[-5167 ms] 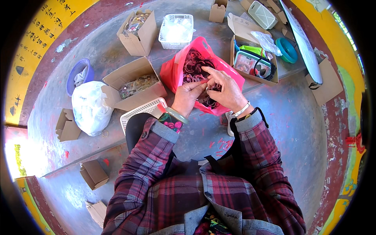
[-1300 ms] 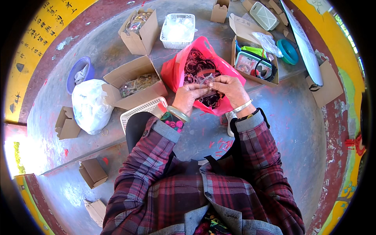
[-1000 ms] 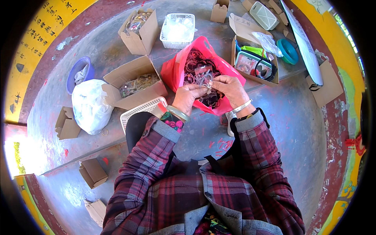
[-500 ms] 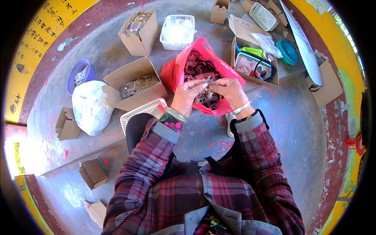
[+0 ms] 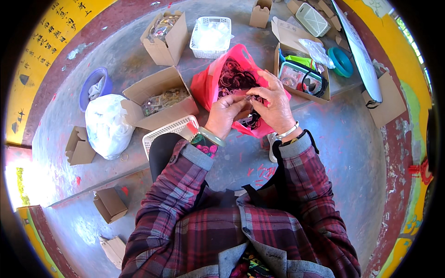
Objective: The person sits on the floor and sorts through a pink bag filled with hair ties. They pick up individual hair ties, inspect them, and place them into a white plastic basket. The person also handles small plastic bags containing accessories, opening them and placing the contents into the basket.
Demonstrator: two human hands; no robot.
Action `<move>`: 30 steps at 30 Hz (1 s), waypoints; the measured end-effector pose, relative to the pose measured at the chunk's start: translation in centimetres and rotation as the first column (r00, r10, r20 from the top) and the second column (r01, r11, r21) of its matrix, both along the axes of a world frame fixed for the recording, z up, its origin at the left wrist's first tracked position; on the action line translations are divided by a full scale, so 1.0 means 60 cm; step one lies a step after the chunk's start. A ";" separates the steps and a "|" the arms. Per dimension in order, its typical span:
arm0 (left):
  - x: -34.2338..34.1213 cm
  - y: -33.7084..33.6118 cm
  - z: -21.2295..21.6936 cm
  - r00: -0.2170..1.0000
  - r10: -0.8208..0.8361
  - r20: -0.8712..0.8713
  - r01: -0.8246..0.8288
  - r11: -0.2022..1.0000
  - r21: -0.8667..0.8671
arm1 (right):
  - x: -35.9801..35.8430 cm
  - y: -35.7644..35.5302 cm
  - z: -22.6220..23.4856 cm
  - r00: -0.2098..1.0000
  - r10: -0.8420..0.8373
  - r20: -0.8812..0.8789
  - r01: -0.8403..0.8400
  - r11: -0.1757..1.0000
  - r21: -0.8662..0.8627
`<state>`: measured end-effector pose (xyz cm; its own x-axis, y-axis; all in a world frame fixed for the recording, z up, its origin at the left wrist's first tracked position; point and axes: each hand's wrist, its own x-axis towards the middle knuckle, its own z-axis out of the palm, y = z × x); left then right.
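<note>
Over a red plastic bag (image 5: 202, 89) standing on the floor, my two hands meet at their fingertips. Dark, thin loops like hair ties (image 5: 234, 76) fill the bag in a tangled heap. My left hand (image 5: 223, 115) is closed, thumb and fingers pressed together in a pinch. My right hand (image 5: 275, 105) pinches at the same spot with thumb and forefinger, its other fingers lifted. What sits between the fingertips is small, dark and mostly hidden, so I cannot make out its kind.
A white basket (image 5: 160, 131) lies by my left knee. Beyond it stands an open carton (image 5: 160, 118) of small packets. A white bag (image 5: 107, 127) and purple basin (image 5: 110, 85) are at left. Another carton (image 5: 320, 96) with pouches and a teal bowl (image 5: 340, 62) stand at right.
My right hand has turned and its outer fingers have risen from a closed curl. The left hand has shifted only slightly, its fingers curling in more. The bag stays in place.
</note>
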<state>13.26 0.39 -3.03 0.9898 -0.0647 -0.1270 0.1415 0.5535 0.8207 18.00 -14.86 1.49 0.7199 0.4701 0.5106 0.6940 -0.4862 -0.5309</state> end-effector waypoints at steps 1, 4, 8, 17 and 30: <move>0.000 -0.001 0.001 1.000 -0.004 -0.006 0.003 1.000 -0.008 | 0.000 -0.001 0.000 1.000 -0.005 0.001 0.005 1.000 -0.013; -0.002 -0.002 0.008 0.999 -0.016 -0.030 0.015 1.000 -0.021 | -0.003 0.003 0.003 0.999 -0.034 -0.003 0.034 0.999 0.014; -0.004 0.002 0.007 0.997 -0.045 -0.063 0.045 0.999 -0.002 | 0.002 -0.001 -0.003 1.000 0.002 0.012 -0.003 1.000 0.031; -0.004 -0.003 -0.001 0.996 -0.057 -0.068 0.057 0.998 0.005 | 0.004 0.000 -0.014 0.936 -0.023 -0.350 0.085 0.983 0.163; -0.006 -0.004 0.005 0.992 -0.047 -0.118 0.056 0.996 0.075 | 0.007 -0.007 -0.010 1.000 0.010 0.001 -0.010 1.000 -0.023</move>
